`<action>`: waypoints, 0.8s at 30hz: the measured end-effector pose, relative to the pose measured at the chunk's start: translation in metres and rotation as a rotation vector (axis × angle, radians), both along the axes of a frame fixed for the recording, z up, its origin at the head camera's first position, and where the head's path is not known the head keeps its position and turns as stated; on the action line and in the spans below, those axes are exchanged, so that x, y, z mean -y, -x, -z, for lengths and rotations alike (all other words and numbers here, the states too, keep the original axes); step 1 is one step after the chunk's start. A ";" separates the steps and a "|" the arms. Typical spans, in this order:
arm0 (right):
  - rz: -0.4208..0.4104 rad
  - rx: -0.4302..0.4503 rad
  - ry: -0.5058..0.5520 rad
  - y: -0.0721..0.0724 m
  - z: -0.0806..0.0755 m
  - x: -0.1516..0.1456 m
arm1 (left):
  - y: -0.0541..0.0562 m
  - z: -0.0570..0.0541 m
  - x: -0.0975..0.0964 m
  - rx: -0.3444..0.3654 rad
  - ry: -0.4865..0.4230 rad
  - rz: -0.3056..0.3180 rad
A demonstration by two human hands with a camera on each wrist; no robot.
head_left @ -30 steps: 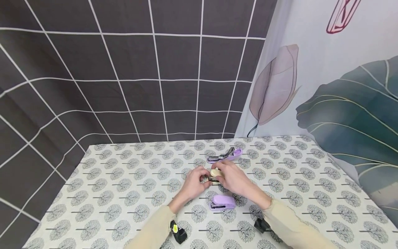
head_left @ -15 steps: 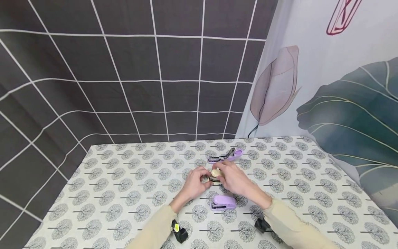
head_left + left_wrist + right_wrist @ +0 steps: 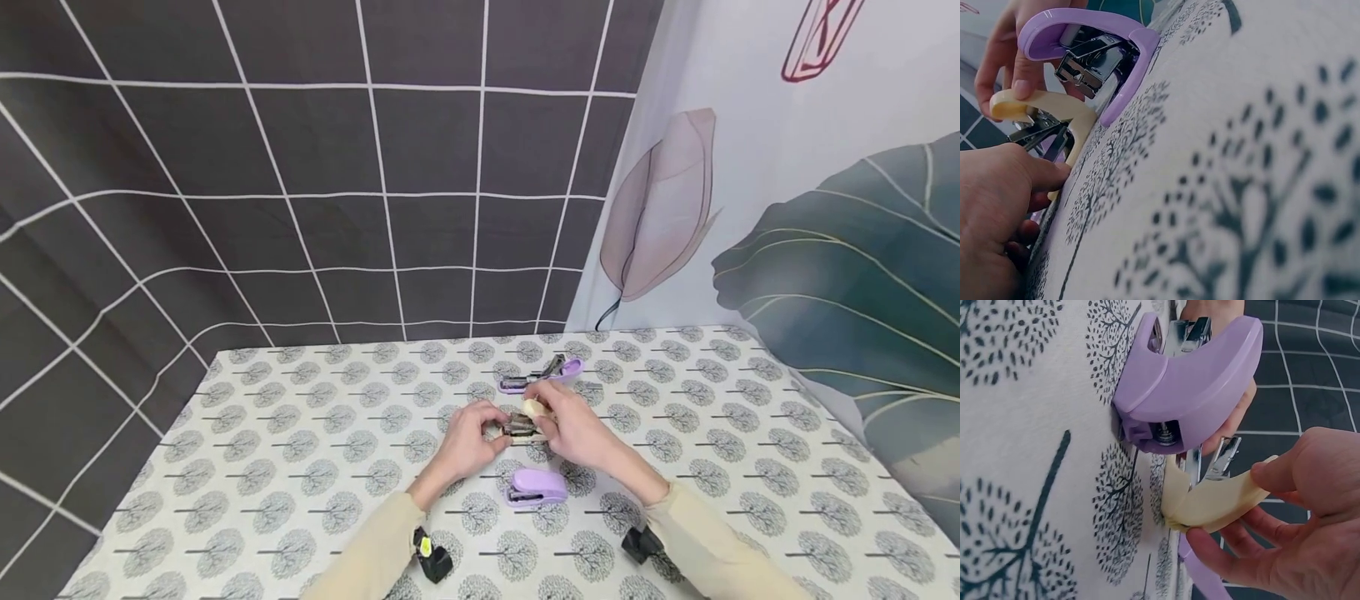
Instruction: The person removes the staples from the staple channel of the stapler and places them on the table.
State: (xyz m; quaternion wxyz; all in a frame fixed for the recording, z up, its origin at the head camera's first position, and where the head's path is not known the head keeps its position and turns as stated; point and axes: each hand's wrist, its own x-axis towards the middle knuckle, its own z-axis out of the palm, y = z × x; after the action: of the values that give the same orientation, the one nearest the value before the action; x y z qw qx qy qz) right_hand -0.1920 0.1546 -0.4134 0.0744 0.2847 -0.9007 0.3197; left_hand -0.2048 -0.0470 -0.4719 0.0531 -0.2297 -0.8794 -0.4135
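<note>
A cream stapler (image 3: 527,438) lies on the table between the two hands, its cover swung up and its metal parts bared. My left hand (image 3: 472,437) grips the front end of the stapler's base, the thumb (image 3: 1047,174) along its side. With thumb and fingers my right hand (image 3: 576,427) pinches the raised cream cover (image 3: 1219,503). Nearer to me stands a purple stapler (image 3: 537,485), untouched; in both wrist views it partly hides the cream one. Beyond the hands lies another purple stapler (image 3: 514,385), spread open with its metal arm up.
A tree-print cloth (image 3: 300,467) covers the table. Behind it hang a dark curtain with white grid lines (image 3: 300,167) and a pale leaf-print curtain (image 3: 750,100). Each wrist bears a black camera mount, such as the left one (image 3: 433,565).
My right hand has shifted a little to the right, tipping the cream cover up and back. The metal staple channel now shows. The left hand and both purple staplers stay in place.
</note>
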 end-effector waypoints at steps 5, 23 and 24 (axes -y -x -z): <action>-0.004 0.023 0.050 0.000 0.004 -0.006 | -0.001 -0.002 0.001 0.020 0.009 -0.002; 0.033 0.028 0.199 -0.005 0.016 -0.021 | -0.001 -0.004 0.002 -0.006 0.022 0.013; 0.037 0.025 0.207 -0.005 0.017 -0.022 | -0.001 -0.004 0.002 -0.006 0.024 0.013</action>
State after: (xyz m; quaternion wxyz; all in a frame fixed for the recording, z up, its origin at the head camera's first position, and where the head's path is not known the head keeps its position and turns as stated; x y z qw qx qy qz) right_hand -0.1873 0.1764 -0.4301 0.0982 0.2547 -0.8687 0.4132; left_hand -0.2041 -0.0491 -0.4683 0.0503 -0.2372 -0.8826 -0.4027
